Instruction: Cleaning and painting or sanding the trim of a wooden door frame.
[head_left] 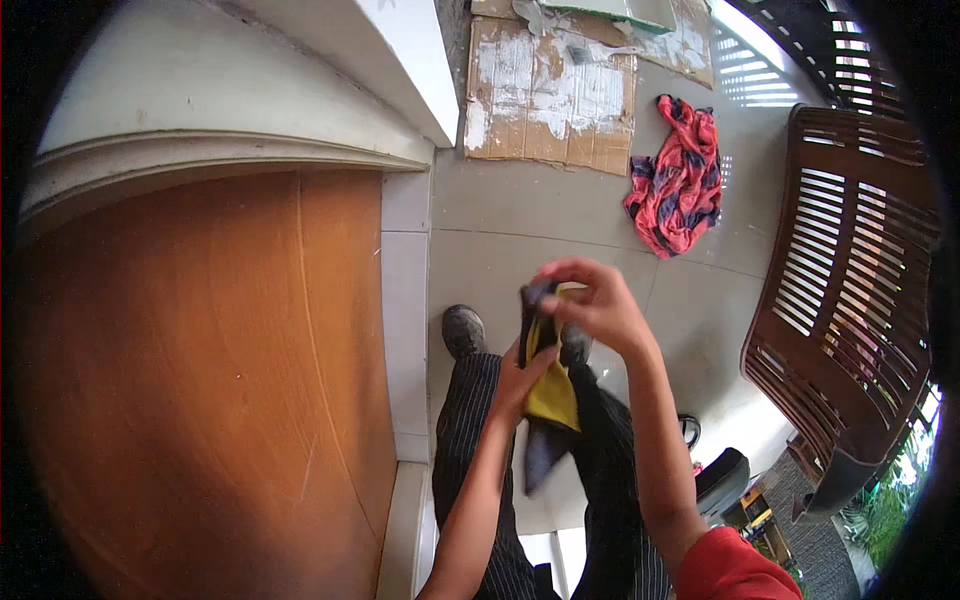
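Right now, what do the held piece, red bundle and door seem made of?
Held piece: probably matte fabric, perhaps coated; limp droop, though blurred.
Red bundle: cloth, matte; loose folds.
Door: wood or veneer, satin; grain-like streaks.

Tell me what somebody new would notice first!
Probably the brown wooden door on the left. Then the crumpled red-and-dark patterned cloth on the grey tiled floor, at upper right. In the middle, a bare left hand holds a soft yellow-and-dark item, with the right hand at its top end.
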